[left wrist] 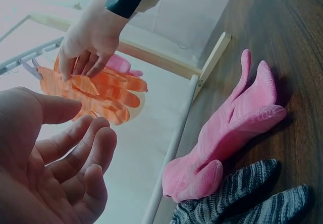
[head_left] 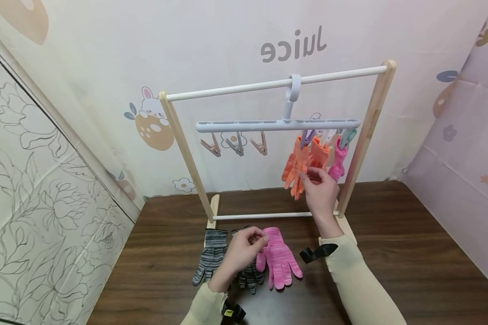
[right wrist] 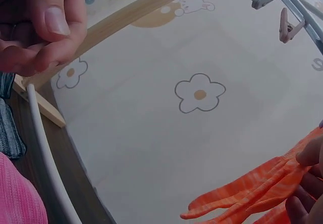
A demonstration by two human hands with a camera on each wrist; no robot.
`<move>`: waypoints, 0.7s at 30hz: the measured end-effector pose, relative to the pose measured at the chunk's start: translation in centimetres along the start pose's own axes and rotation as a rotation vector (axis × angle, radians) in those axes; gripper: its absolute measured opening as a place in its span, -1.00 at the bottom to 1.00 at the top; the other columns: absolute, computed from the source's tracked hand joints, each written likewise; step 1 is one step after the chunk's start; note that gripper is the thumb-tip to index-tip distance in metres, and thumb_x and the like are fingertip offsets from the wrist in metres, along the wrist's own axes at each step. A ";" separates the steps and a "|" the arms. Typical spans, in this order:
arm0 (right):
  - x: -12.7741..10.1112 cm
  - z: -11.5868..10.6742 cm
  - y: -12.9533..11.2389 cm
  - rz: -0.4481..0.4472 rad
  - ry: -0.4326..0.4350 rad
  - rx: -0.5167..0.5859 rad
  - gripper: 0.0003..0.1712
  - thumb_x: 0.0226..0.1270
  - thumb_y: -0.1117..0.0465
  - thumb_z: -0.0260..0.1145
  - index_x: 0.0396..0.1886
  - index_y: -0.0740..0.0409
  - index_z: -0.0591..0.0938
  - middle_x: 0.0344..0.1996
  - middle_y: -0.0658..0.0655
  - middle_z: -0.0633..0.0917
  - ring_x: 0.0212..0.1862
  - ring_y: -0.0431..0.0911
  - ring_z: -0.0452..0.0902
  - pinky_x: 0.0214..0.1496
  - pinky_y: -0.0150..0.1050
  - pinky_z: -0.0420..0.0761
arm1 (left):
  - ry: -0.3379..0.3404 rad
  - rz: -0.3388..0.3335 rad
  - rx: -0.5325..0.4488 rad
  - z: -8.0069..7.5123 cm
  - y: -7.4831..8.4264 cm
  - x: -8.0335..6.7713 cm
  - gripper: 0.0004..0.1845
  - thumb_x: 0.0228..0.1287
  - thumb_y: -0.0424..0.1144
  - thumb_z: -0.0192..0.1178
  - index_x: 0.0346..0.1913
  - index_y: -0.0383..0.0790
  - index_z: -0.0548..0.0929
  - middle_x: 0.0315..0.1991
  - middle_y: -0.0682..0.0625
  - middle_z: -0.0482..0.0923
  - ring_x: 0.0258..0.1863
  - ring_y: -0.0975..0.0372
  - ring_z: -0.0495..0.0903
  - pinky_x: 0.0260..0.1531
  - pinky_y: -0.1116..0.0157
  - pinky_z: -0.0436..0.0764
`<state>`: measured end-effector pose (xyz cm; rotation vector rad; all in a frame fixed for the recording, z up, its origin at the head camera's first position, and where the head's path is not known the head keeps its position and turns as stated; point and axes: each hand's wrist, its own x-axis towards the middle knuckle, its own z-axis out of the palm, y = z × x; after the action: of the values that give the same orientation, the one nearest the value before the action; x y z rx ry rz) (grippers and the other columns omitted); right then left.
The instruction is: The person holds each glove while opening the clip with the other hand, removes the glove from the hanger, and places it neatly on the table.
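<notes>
A pair of grey striped gloves (head_left: 211,259) lies flat on the dark wooden table (head_left: 410,253), at the left in front of the wooden drying rack (head_left: 187,149). The left hand (head_left: 244,250) hovers over the right-hand striped glove, its fingertips at the cuff of the pink glove (head_left: 278,259), which lies flat on the table just right of the striped pair. In the left wrist view the fingers (left wrist: 75,156) are loosely curled with an empty palm; the hand grasps nothing.

A white clip hanger (head_left: 276,125) hangs from the rack's top rail. Three empty clips (head_left: 236,145) hang under its left half. Under its right half, two orange gloves (head_left: 301,164) and a second pink glove (head_left: 337,162) hang clipped side by side.

The right hand (head_left: 321,192) is raised to the orange gloves. Its fingers touch the fabric of the nearer one; whether they pinch it cannot be determined.
</notes>
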<state>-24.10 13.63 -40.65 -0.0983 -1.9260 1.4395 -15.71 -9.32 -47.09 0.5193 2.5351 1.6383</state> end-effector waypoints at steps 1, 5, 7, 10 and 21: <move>0.0 0.0 0.0 -0.002 0.002 0.002 -0.71 0.24 0.17 0.48 -0.12 0.26 0.73 -0.24 0.15 0.76 -0.29 -0.25 0.61 -0.23 -0.53 0.54 | 0.002 0.002 0.000 0.0 0.1 0.0 -0.86 0.40 -0.14 0.24 -0.19 -0.11 0.71 -0.39 -0.05 0.67 -0.46 0.22 0.64 -0.52 0.35 0.56; -0.2 -0.2 0.1 0.012 0.000 -0.001 -0.69 0.26 0.13 0.48 -0.11 0.24 0.73 -0.22 0.15 0.75 -0.29 -0.22 0.60 -0.25 -0.53 0.55 | 0.003 0.014 -0.016 -0.1 0.4 0.1 -0.82 0.41 -0.15 0.23 -0.16 -0.19 0.71 -0.39 -0.04 0.67 -0.46 0.23 0.64 -0.52 0.35 0.56; -0.4 -0.3 0.1 0.021 -0.004 -0.005 -0.69 0.27 0.11 0.47 -0.10 0.22 0.74 -0.21 0.14 0.75 -0.28 -0.22 0.61 -0.27 -0.54 0.56 | 0.001 0.020 -0.026 -0.2 0.6 0.1 -0.80 0.42 -0.15 0.23 -0.14 -0.23 0.71 -0.38 -0.09 0.67 -0.45 0.20 0.64 -0.52 0.35 0.56; -0.7 -0.4 0.0 0.016 -0.008 0.002 -0.70 0.27 0.12 0.47 -0.11 0.22 0.74 -0.22 0.14 0.75 -0.29 -0.25 0.61 -0.30 -0.53 0.56 | 0.009 0.027 -0.033 -0.3 0.8 0.2 -0.80 0.42 -0.13 0.23 -0.16 -0.21 0.71 -0.38 -0.12 0.67 -0.45 0.18 0.64 -0.50 0.34 0.56; -1.6 -0.3 -0.2 -0.026 -0.022 -0.005 -0.72 0.27 0.11 0.47 -0.14 0.20 0.75 -0.26 0.12 0.76 -0.28 -0.23 0.65 -0.25 -0.54 0.56 | 0.063 0.044 -0.046 -0.6 1.2 0.7 -0.86 0.40 -0.12 0.25 -0.22 -0.09 0.71 -0.38 -0.12 0.67 -0.44 0.05 0.65 -0.52 0.34 0.56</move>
<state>-22.64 13.07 -41.28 -0.0594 -1.9420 1.4239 -16.21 -9.20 -45.70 0.5308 2.5402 1.7514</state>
